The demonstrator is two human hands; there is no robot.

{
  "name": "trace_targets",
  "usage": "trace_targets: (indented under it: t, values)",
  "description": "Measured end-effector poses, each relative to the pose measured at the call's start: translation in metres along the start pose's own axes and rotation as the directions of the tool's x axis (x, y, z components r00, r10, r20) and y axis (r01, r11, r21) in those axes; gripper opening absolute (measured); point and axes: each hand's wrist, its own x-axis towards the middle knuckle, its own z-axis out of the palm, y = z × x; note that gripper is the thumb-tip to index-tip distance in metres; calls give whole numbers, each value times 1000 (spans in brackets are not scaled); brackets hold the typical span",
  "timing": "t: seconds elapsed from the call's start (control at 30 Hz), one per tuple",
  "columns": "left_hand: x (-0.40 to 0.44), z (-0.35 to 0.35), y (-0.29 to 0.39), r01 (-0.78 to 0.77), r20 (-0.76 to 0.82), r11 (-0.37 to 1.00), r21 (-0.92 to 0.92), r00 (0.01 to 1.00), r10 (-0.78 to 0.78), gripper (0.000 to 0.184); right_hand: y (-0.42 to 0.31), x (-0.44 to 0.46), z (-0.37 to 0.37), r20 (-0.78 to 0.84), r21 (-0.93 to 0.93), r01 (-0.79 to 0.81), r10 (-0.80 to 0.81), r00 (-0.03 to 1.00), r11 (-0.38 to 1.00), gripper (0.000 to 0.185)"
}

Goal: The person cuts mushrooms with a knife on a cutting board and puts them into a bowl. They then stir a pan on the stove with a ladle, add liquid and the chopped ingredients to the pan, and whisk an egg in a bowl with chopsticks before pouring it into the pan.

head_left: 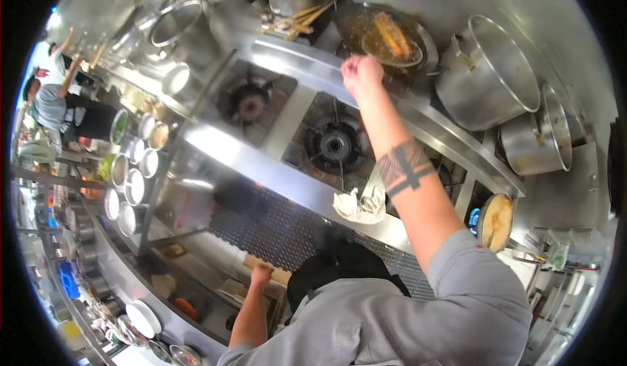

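Bright overall; white glare on steel stove edge (219, 145); fisheye bending, black corners.

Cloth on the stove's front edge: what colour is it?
The cloth is off-white; it shows in the head view.

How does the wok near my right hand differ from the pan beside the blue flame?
The wok looks wider than the pan.
The wok holds dark liquid with long orange-brown pieces; the pan shows a pale golden-brown filling.
A blue flame shows beside the pan; none is visible at the wok.

Both are round and have something in them.
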Motion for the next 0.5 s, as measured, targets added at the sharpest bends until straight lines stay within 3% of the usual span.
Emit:
trace_targets:
  t: [0.03, 0.07, 0.1, 0.23, 0.3, 0.33, 0.37, 0.4, 0.43, 0.47, 0.5]
  values:
    - [-15, -7, -10, -170, -165, 975, 145, 967, 193, 33, -9, -18, 2, -50, -63, -90, 87, 995, 994, 10]
    - [-32, -30, 2, 146, -44, 988, -49, 988, -148, 34, -5, -8, -9, -76, 8, -101, 101, 992, 995, 9]
    - [-53, -53, 13, 467, 136, 863, -194, 884, -447, 34, -9, -4, -14, -69, 29, -105, 107, 992, 994, 9]
    - [-66, -82, -15, 462, 166, 854, -239, 886, -433, 36, -34, -13, -24, 36, 33, -93, 91, 995, 995, 19]
    - [-74, -91, -7, 594, 333, 573, -566, 799, -500, 36, -51, -42, -14, -123, 215, -196, 226, 966, 957, 28]
    - [-69, -92, 1, 579, 313, 694, -429, 815, -487, 33, -53, -52, -21, -27, 225, -205, 216, 976, 953, 40]
    - [-55, -93, -8, 570, 311, 704, -424, 821, -478, 33, -53, -52, -28, -26, 232, -193, 204, 979, 953, 40]
    - [-41, -92, -17, 149, 321, 954, -260, 945, -60, 30, -51, -51, -33, -5, 256, -277, 288, 958, 926, 39]
    - [-26, -94, -28, -342, 409, 933, -109, 840, 356, 27, -47, -49, -39, 15, 277, -358, 368, 930, 892, 39]
    - [-12, -102, -24, -353, 422, 929, -107, 830, 364, 27, -50, -59, -34, 28, 210, -373, 376, 926, 904, 35]
    - [3, -109, -9, -236, 432, 964, -124, 862, 267, 25, -50, -54, -34, 19, 215, -355, 359, 933, 910, 35]
